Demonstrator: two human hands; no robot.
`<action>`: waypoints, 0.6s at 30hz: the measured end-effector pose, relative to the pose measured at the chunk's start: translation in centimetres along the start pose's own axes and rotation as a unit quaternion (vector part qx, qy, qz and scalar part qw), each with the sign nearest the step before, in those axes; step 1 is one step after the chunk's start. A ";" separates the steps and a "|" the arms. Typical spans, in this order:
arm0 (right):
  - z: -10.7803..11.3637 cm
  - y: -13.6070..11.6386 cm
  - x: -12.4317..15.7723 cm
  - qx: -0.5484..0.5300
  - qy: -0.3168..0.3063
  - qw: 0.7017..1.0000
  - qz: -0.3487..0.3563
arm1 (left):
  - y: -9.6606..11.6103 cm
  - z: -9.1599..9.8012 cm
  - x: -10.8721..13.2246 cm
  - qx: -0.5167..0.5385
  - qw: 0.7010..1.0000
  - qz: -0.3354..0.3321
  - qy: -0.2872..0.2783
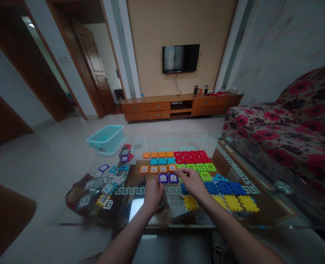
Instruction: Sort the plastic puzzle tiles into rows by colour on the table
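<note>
Two square purple plastic tiles with notched edges point(168, 178) lie flat on the glass worktop with a pale key-pattern border point(225, 167), just ahead of the left hand point(153, 193) and to the left of the right hand point(192, 181). Each tile is close to square, so neither has a clear long axis of its own; side by side, the pair makes a short row running left to right across the worktop. Each carries a white plastic window frame with a lattice of bars, and the frames' rounded ends seem to face the far side. Their purple rims show square teeth all round.

The left hand's fingers are curled in near the pair's near edge; I cannot tell whether its grip is clamped on a piece. The right hand reaches in with thumb and forefinger extended toward the right end of a row of orange notched tiles with white window frames point(153, 169), which runs parallel just beyond the purple pair. Whether that grip is together or slightly apart cannot be made out. Lime-green notched plastic tiles point(205, 176) lie beyond and to the right of the right hand.
</note>
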State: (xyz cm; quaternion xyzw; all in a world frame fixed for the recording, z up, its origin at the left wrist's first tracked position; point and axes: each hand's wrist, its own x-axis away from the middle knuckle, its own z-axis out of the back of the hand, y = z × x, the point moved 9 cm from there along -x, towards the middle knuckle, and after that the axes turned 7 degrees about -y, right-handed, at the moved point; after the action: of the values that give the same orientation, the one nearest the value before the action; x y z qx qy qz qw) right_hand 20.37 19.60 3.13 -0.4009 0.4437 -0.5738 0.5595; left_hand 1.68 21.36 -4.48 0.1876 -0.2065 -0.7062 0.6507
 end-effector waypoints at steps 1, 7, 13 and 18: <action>0.0 0.0 0.0 0.000 0.000 1.000 0.000 | 0.0 0.0 0.0 0.000 1.000 -0.001 0.002; 0.0 -0.2 0.1 0.002 -0.001 1.000 -0.002 | 0.0 0.1 0.1 0.008 1.000 -0.002 0.011; -0.1 -0.2 0.1 0.001 -0.006 1.000 -0.002 | 0.1 0.3 0.1 0.018 1.000 -0.006 0.011; -0.1 -0.2 0.1 0.004 -0.006 1.000 -0.004 | -0.1 0.0 -0.1 0.015 1.000 -0.005 0.011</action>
State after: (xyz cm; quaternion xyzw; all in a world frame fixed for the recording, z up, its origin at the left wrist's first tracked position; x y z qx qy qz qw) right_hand 20.20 19.54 3.27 -0.4041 0.4367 -0.5750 0.5615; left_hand 1.61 21.43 -4.47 0.2059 -0.2092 -0.7044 0.6463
